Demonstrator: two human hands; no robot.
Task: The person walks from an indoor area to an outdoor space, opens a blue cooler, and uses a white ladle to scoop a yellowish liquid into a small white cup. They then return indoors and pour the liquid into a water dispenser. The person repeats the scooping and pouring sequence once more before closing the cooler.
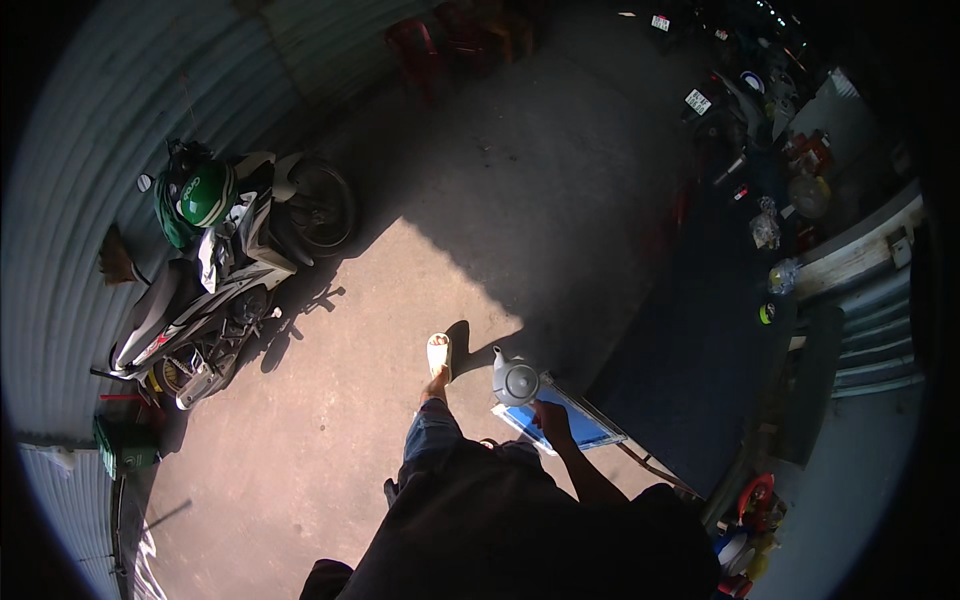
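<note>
My right hand (551, 420) is closed on the handle of a pale grey teapot (516, 382). Its round lid faces up, and its spout points away from me to the far left. The teapot hangs in front of a low blue panel (580, 425) with a light frame, beside my right leg. I do not make out my left hand. A small dark shape shows at my left hip, too dark to name. One foot in a white sandal (439, 350) is stretched forward on the sunlit floor.
A motorbike (215, 280) with a green helmet (208, 194) stands along the corrugated wall on the left. To the right is a long dark blue surface (680, 370) with a bagged item (766, 228) at its far end. Red chairs (412, 45) and more motorbikes stand farther off in shade.
</note>
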